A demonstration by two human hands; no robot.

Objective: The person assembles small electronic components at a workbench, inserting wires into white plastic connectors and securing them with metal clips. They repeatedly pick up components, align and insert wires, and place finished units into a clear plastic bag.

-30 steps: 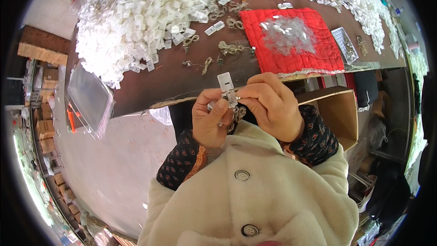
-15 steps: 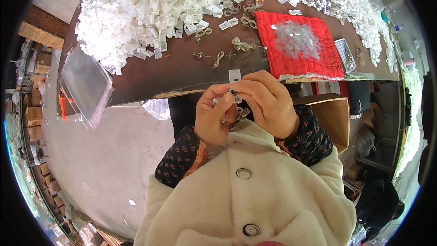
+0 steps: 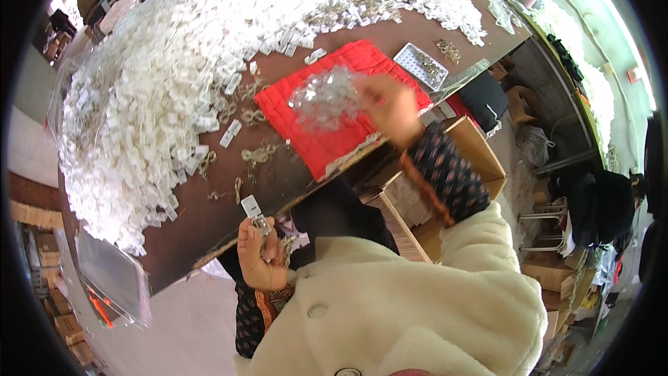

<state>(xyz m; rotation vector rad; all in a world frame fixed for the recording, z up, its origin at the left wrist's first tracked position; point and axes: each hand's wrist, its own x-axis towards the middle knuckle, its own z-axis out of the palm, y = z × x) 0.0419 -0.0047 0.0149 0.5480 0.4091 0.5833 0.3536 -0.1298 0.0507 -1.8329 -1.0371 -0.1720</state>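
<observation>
My left hand (image 3: 259,264), near the table's front edge, is closed on a small white plastic case (image 3: 250,205) that stands up from its fingertips. The case seems to be opened out, with small metallic parts inside. A coiled thin wire (image 3: 287,245) hangs beside the fingers of that hand. Over on the right, my right hand (image 3: 391,110) reaches above a red quilted cloth (image 3: 292,145). Motion smears its fingers, so whether they grip anything cannot be told. Next to those fingertips lies a heap of small clear plastic pieces (image 3: 320,101) on the cloth.
A large heap of white plastic cases (image 3: 139,111) covers the table's left and back. Coiled wires (image 3: 259,155) lie before it. Right of the cloth stands a white basket (image 3: 421,67) of small parts. Below the table edge is an open cardboard box (image 3: 480,153).
My hands have come apart. The right hand has left the small case and moved right, over the clear pieces; the left keeps the case. The view has swung to the right.
</observation>
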